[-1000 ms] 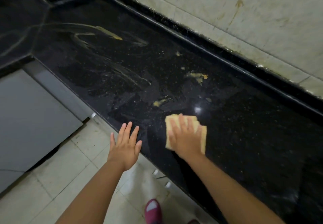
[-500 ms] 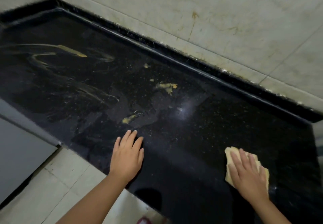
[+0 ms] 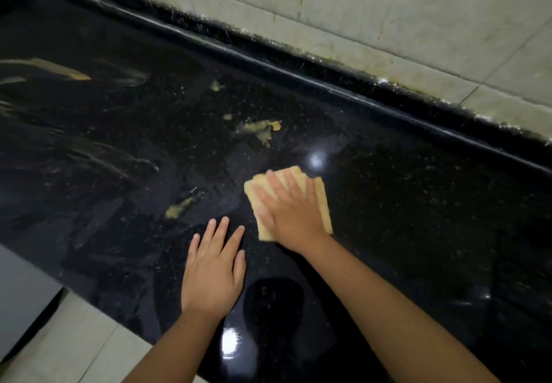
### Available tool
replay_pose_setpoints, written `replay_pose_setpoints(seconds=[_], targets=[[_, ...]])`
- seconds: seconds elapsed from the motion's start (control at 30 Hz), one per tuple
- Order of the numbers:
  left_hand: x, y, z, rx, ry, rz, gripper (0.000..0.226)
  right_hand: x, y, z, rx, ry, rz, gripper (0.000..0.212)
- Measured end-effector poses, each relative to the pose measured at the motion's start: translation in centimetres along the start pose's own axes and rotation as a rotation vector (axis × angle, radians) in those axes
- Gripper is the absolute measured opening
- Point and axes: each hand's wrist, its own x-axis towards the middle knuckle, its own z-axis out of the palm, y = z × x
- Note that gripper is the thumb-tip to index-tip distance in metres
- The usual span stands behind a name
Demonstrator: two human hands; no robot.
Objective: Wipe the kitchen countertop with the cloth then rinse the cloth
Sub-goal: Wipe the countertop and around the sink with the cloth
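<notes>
Yellow cloth [image 3: 321, 203] folded flat on the black speckled surface [image 3: 403, 203], mid-counter. My right hand [image 3: 291, 212] lies on it, fingers straight and spread, pressing down, covering most of it. My left hand [image 3: 213, 275] is flat on the surface just beside, fingers straight, holding nothing. Yellowish smears [image 3: 260, 129] beyond the cloth, another [image 3: 179, 208] to its left. No readable writing. Surface's left and right ends cut off.
</notes>
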Motion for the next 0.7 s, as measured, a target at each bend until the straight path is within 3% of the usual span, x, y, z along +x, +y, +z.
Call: replay_pose_setpoints(seconds=[0.07,0.17,0.3,0.37,0.47,0.53,0.7], targets=[[0.2,0.3,0.1,0.000,-0.003,-0.007,0.045,-4.0,1.9,1.4,-0.033,0.060,-0.130,0.045],[0.6,0.4,0.0,0.003,0.018,0.001,0.046,-8.6,9.7,2.0,-0.145,0.020,-0.089,0.050],[0.5,-0.2,0.5,-0.009,0.054,-0.006,0.061,-6.7,18.7,-1.4,0.024,0.049,0.457,0.064],[0.7,-0.4,0.6,-0.003,0.094,-0.001,0.056,-2.3,19.8,-3.1,0.172,0.070,0.767,0.055],[0.8,-0.2,1.2,0.000,0.110,-0.008,0.048,4.0,18.0,-5.2,0.251,0.031,0.969,0.051],[0.6,0.1,1.4,-0.009,0.120,-0.009,0.049,7.6,15.2,-5.7,0.248,-0.004,0.916,0.052],[0.5,-0.1,1.5,-0.029,0.133,-0.026,0.049,11.8,4.9,-4.0,0.143,-0.055,0.361,0.050]])
